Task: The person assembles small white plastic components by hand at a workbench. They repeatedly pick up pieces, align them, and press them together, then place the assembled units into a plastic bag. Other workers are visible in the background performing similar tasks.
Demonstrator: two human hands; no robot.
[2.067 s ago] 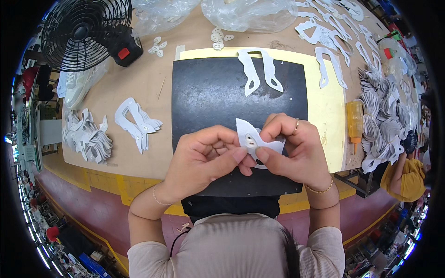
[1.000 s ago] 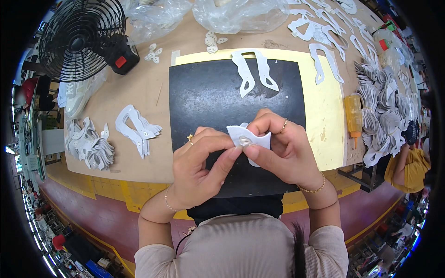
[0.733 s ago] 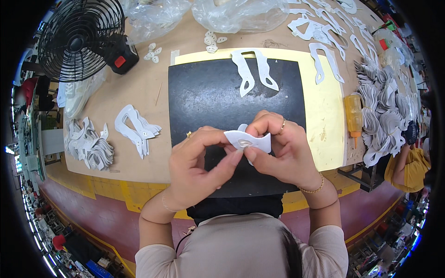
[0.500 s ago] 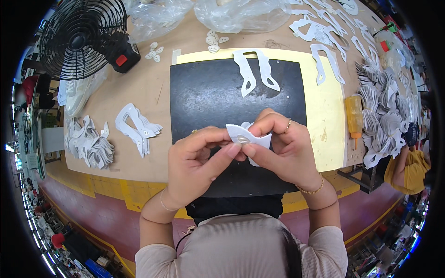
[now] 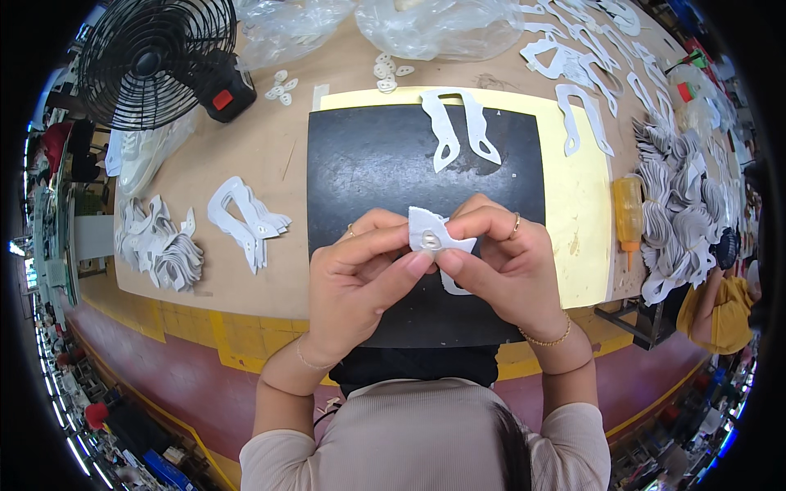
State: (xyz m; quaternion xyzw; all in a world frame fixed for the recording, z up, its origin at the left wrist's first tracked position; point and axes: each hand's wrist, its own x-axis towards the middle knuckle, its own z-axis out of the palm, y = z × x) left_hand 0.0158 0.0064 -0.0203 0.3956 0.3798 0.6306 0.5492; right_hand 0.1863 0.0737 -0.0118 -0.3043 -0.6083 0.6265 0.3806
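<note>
Bare black mat (image 5: 377,168) ahead; white cutouts (image 5: 458,131) block its far edge.

A small white cut-out piece (image 5: 432,235) sits at the centre of the frame, held up off the worktop between the fingertips of both hands. It is flat and thin with pointed corners and a small oval patch near its middle. A further white strip shows just below it, partly hidden.
</note>
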